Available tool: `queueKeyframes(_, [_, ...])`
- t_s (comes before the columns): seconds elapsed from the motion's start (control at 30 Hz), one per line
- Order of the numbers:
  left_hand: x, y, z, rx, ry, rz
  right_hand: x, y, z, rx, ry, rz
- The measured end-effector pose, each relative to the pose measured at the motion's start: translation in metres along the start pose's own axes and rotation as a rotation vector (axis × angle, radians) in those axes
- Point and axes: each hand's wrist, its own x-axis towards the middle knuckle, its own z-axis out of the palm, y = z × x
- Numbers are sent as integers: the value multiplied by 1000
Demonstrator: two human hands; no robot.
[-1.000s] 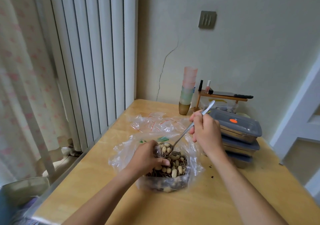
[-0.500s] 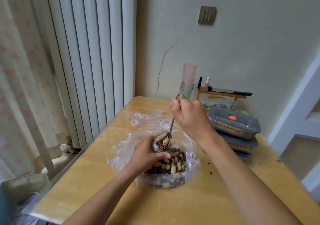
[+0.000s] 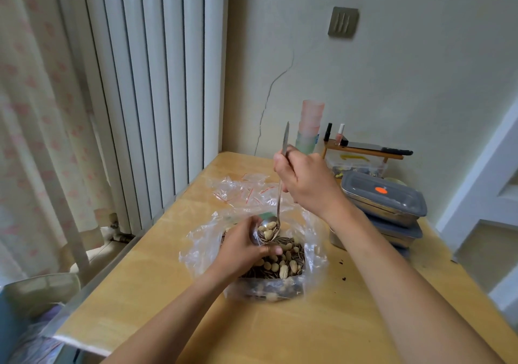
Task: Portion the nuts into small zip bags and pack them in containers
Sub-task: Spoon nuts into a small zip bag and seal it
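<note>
Where the big clear bag (image 3: 314, 254) sits open on the wooden table (image 3: 157, 262), the nuts (image 3: 283, 262) lie heaped inside it, pale shells mixed with dark striped seeds, directly in front of you and between your two forearms. Your left hand (image 3: 241, 248) reaches into the bag's mouth from the near left; its fingers are curled, with the thumb lying across the top of the heap, and it seems to be pinching something thin and clear just beside the spoon bowl, though you cannot tell for sure what it grips. Your right hand (image 3: 305, 181) is raised above and behind the bag, fingers clamped round the handle of a metal spoon (image 3: 279, 203) that hangs almost upright. The spoon's bowl carries a few nuts and rests right against your left hand's fingers, just above the heap.

Behind the big bag lies a loose pile of small zip bags (image 3: 241, 192) with red strips. To the right stand stacked metal containers (image 3: 384, 203) with grey lids, the top one marked by an orange dot. Further back against the wall are stacked plastic cups (image 3: 309, 128) and a small wooden rack (image 3: 361, 150) with little bottles.
</note>
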Motion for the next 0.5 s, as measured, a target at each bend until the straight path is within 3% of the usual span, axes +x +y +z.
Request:
queueKeyframes(0.13, [-2, -1, 1, -55, -15, 19, 5, -7, 1, 75, -83, 8])
queueKeyframes(0.3, [-2, -9, -3, -46, -118, 63, 7, 8, 3, -130, -6, -23])
queueKeyframes(0.5, [1, -11, -3, -66, -111, 54, 4, 10, 1, -211, 74, -84])
